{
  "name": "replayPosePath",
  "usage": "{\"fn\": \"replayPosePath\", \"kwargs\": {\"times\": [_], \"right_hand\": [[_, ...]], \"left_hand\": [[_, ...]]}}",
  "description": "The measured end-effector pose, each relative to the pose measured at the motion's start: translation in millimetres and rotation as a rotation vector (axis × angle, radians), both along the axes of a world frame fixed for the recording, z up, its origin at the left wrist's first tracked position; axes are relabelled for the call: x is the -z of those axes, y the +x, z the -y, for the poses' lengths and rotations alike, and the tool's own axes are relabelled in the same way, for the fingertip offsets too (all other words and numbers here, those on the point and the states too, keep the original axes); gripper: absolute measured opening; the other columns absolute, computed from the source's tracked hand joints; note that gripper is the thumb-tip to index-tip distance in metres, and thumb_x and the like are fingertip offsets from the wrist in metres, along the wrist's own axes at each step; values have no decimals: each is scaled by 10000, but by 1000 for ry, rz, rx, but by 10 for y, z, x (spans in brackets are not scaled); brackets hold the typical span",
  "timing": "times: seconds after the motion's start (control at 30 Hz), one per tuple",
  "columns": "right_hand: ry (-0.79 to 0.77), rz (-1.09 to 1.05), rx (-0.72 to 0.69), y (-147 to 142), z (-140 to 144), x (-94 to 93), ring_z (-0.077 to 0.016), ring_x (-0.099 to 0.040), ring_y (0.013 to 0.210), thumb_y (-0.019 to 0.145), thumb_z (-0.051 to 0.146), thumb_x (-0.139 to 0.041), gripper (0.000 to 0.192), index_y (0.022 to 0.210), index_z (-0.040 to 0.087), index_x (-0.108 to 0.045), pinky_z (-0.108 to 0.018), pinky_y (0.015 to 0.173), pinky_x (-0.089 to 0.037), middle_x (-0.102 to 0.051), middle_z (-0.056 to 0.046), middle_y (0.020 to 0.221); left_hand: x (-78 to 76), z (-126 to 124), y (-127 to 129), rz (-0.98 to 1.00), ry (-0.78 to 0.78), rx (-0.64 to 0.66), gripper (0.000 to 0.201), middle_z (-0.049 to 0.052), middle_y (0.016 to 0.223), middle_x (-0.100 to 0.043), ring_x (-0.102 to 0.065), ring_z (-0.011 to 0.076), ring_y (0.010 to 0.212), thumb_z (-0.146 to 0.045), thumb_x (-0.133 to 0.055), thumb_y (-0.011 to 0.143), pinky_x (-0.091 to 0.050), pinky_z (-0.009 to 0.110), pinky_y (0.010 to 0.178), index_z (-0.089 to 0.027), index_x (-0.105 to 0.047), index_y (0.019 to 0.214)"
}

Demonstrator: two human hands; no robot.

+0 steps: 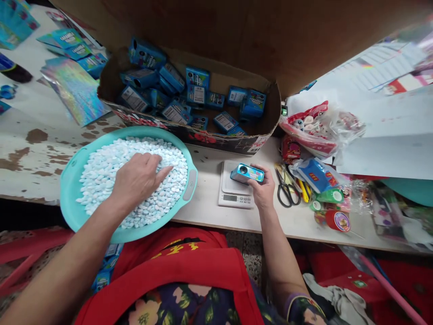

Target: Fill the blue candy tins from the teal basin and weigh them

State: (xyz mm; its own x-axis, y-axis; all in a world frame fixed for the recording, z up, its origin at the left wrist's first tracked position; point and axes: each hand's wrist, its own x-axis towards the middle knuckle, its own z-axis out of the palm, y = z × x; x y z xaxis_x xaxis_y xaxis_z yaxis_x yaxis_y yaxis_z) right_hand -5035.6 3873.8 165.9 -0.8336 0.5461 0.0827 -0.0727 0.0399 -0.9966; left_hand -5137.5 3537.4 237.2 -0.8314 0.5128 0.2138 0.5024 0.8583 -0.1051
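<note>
Tabletop (209, 198): white and flat, worn to brown patches left of the left hand; bounded by a straight edge on the body side of both grips, bare in a narrow strip between them.

Red apron (189, 271): soft cloth, on the body side of both grips, worn over dark floral fabric.

Basin (72, 198): turquoise, oval, smooth; circling the left hand with a raised rim, overhanging the near table edge.

Pale pieces (108, 167): small, rounded, bluish white; heaped loosely around the left hand's fingers.

Left hand (142, 178): lowered into the heap with fingers bent; cannot tell whether pinching any.

Scale (233, 201): white, squarish, fitted with a grey display and round buttons; just left of the right hand.

Right hand (264, 187): closed on one end of the blue box, with thumb on the near side.

Blue box (253, 174): in the right hand, over the scale; slim, round-cornered, glossy, with a dark round spot toward the end away from the palm; cannot tell whether touching the scale.

Scissors (287, 194): right of the right hand, near it; black, with looped handles.

Plastic packets (321, 176): crinkled and shiny, crowding the space farther right of that grip.

Carton (233, 142): beyond both grips, dark-printed outside, brown inside; blocking forward room with an uneven rim.

Small blue boxes (177, 113): tumbled inside the carton at mixed angles.

Cardboard wall (219, 27): broad, brown, upright, farthest ahead of both grips.
</note>
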Motion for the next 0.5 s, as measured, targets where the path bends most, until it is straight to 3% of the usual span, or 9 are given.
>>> {"fn": "replayPosePath", "kwargs": {"times": [0.1, 0.27, 0.4, 0.5], "right_hand": [[18, -89, 58, 80, -127, -41, -235, -594, 1155, 646, 563, -755, 654, 1163, 203, -577, -429, 1018, -449, -611, -125, 1256], [-76, -87, 264, 309, -331, -110, -170, -657, 941, 746, 599, -666, 487, 1031, 208, -611, -437, 966, -479, -661, -72, 1092], [-152, -66, 359, 437, -388, -85, -125, -656, 784, 728, 526, -728, 401, 917, 183, -643, -383, 885, -508, -681, -36, 943], [-173, -48, 396, 459, -386, -55, -115, -652, 741, 719, 492, -748, 381, 900, 171, -651, -361, 845, -515, -684, -28, 896]], "left_hand": [[28, -3, 8, 46, 84, -85, 332, 52, 787, -630, -542, 227, 785, -511, -416, 947, -187, 279, 542, -219, -545, 855], [-39, -30, 9, 114, 358, -213, 274, -1, 648, -572, -450, 159, 626, -460, -559, 862, -185, 256, 558, -221, -546, 730], [-149, -40, -87, 155, 753, -385, 221, -43, 558, -527, -419, 111, 567, -402, -667, 766, -320, 264, 597, -216, -590, 675], [-251, -4, -205, 322, 1227, -541, 286, -43, 488, -464, -368, 94, 504, -428, -727, 686, -277, 265, 500, -208, -560, 615]]}}
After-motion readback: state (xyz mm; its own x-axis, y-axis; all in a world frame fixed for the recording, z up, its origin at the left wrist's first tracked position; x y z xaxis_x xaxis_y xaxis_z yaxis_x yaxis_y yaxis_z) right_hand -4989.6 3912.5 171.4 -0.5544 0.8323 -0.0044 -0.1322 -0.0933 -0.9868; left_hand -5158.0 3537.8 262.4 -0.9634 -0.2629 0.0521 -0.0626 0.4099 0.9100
